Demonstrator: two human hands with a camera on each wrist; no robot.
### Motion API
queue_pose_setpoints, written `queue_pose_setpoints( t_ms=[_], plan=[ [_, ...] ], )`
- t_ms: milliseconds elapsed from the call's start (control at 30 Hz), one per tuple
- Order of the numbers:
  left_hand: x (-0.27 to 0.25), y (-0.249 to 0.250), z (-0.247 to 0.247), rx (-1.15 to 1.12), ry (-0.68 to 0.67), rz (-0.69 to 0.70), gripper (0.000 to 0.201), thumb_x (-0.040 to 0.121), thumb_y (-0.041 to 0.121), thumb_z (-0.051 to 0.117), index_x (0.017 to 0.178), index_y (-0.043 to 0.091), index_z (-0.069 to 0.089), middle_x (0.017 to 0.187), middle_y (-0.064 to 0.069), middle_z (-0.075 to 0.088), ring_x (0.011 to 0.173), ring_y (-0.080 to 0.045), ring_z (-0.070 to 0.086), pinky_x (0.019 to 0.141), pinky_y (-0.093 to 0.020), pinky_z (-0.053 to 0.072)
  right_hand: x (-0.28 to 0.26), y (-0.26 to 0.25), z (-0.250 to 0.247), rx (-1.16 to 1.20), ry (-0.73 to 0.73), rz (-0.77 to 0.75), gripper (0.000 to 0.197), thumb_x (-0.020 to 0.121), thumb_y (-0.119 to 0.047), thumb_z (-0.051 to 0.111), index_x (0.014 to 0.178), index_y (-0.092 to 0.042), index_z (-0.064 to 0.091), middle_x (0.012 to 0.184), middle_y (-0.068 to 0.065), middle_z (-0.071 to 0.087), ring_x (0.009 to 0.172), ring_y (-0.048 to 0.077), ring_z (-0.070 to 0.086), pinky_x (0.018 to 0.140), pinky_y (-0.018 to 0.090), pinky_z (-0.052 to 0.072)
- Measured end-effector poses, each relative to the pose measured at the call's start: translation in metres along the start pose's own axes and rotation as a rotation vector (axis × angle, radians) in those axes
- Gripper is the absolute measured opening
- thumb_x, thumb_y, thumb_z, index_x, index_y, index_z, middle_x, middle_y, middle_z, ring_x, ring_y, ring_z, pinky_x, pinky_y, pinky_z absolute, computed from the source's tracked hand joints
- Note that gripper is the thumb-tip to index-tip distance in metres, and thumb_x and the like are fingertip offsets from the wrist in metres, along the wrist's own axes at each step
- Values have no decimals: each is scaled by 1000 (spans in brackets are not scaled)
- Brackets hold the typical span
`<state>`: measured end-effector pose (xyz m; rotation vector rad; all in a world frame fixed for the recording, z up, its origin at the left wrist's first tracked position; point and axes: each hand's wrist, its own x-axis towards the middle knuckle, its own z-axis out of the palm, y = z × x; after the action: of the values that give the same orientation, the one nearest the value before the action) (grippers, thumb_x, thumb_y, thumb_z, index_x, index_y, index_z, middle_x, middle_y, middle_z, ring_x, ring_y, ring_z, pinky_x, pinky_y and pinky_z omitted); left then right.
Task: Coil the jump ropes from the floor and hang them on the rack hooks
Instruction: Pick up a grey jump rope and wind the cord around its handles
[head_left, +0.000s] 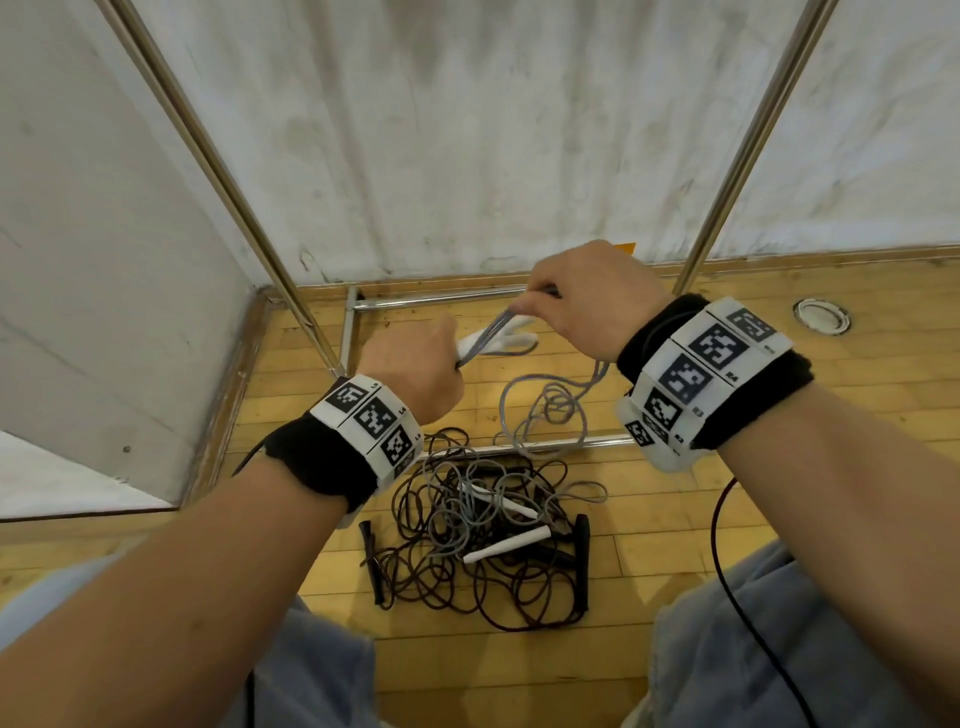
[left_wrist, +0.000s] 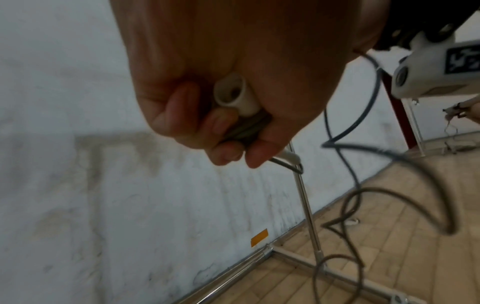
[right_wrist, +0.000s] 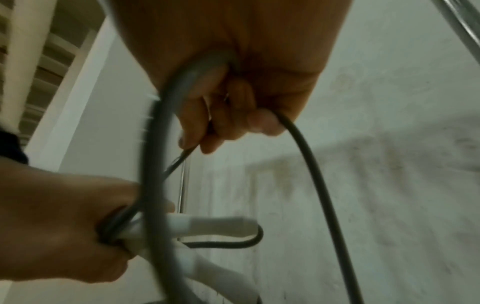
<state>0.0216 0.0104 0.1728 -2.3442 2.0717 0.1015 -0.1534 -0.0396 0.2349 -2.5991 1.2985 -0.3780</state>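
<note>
My left hand (head_left: 415, 361) (left_wrist: 228, 115) grips the white handles (head_left: 498, 335) (right_wrist: 215, 226) of a grey jump rope together with several turns of its cord. My right hand (head_left: 587, 296) (right_wrist: 228, 119) is curled round a loop of the same grey cord (head_left: 550, 400) (right_wrist: 155, 164), just up and right of the left hand. The loose cord hangs down to the floor. Below the hands a tangled pile of jump ropes (head_left: 483, 535) lies on the wooden floor, dark brown ones with black handles (head_left: 582, 561) and a grey one with white handles (head_left: 506, 543). No hooks are in view.
The metal rack's uprights (head_left: 228, 176) (head_left: 737, 156) rise on both sides, with its base bars (head_left: 441, 299) (left_wrist: 311, 259) on the floor against the stained white wall. A round floor socket (head_left: 822, 315) sits at right. My knees in jeans (head_left: 779, 649) flank the pile.
</note>
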Motion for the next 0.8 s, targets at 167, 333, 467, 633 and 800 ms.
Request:
queue_pose_setpoints(
  t_ms=[167,333,467,633,800],
  plan=[
    [-11,-1,-14,-205,-15,267,10,84,17,54,80,23,47,67,3,55,63,-24,52,52,-31,38,7,18,-9,127,50,76,50,78,-58,62,71,-9,66,60,3,54,60,19,50,52,29,35],
    [-20,0,-32,-379,70,340,25,84,17,60,67,28,45,57,7,49,53,-10,45,48,-26,30,5,33,-18,358,-36,162,61,64,-62,68,53,-4,52,49,2,29,45,14,26,48,27,24],
    [-26,4,-44,-512,126,327,8,83,21,64,86,14,61,62,3,55,54,-9,48,47,-25,29,9,36,-14,491,-104,157,35,78,-39,69,64,-8,68,49,-2,43,46,11,35,47,22,31],
    [-29,13,-48,-750,162,255,13,80,19,66,91,22,60,68,4,57,56,-6,51,49,-25,37,6,29,8,631,-236,183,32,92,-13,53,62,-21,45,52,-8,44,41,4,41,39,14,32],
    [-23,15,-48,-914,262,84,23,79,15,65,73,27,47,60,8,47,45,-3,40,42,-16,31,0,6,33,753,-222,134,57,91,-56,45,47,-19,42,42,-5,34,40,14,26,42,23,26]
  ],
)
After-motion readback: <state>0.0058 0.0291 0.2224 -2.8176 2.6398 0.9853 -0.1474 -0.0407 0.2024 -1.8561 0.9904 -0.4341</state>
